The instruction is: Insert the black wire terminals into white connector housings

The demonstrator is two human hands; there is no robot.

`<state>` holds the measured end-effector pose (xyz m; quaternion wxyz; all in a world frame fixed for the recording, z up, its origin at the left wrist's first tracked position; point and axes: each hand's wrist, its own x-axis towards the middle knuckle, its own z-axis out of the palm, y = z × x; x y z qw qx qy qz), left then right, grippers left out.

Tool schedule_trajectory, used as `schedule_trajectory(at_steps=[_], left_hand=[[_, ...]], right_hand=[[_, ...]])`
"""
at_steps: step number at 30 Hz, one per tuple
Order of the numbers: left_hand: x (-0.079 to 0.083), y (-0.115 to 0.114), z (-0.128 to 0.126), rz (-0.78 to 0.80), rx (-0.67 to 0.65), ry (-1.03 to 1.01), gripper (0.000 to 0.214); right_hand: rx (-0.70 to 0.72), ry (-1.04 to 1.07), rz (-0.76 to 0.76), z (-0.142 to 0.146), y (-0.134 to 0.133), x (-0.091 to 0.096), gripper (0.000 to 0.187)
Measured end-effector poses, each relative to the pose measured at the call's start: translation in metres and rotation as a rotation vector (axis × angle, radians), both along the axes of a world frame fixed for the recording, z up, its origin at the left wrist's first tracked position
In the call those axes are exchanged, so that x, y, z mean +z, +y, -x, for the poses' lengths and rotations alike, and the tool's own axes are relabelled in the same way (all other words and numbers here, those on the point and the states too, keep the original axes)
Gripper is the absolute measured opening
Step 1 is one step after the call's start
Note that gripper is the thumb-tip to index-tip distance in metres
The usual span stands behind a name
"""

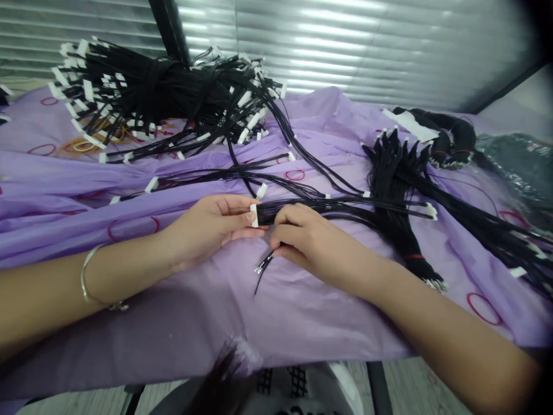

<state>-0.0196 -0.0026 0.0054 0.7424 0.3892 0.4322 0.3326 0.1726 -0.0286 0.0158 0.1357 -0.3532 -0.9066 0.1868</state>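
My left hand [216,226] pinches the white connector [254,215] at the end of a small bundle of black wires [328,206], thumb on top and fingers under it. My right hand [309,242] is curled round the same bundle just right of the connector. Short wire ends with metal tips [263,266] stick out below my right hand. The bundle runs to the right across the purple cloth [259,311].
A big heap of black wires with white connectors [159,92] lies at the back left. Bound bundles [397,190] lie to the right, with a dark coil [449,138] and a plastic bag [518,167] behind. The table's front edge is near me.
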Motion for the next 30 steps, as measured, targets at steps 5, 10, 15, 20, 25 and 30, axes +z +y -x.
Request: schedule_trajectory(at_steps=[5,10,15,20,25,30], left_hand=[[-0.002,0.000,0.001,-0.005,-0.011,-0.013,0.014],[-0.007,0.000,0.003,-0.071,-0.088,-0.048,0.013],[-0.006,-0.001,0.003,-0.103,-0.090,0.020,0.015],[-0.003,-0.001,0.003,-0.116,-0.100,-0.013,0.014],[-0.004,-0.002,0.003,-0.054,-0.052,-0.003,0.015],[-0.005,-0.001,0.003,-0.059,-0.073,-0.020,0.014]], right_hand=[[-0.070,0.105,0.160,-0.003,0.000,0.007,0.008],[-0.060,0.305,0.171,-0.003,0.000,0.009,0.011],[-0.160,0.396,0.132,0.001,-0.002,0.011,0.007],[-0.302,0.411,0.235,0.002,0.000,0.009,0.004],[-0.180,0.370,0.248,-0.003,0.002,0.009,0.012],[-0.133,0.259,0.153,-0.008,0.004,0.010,0.016]])
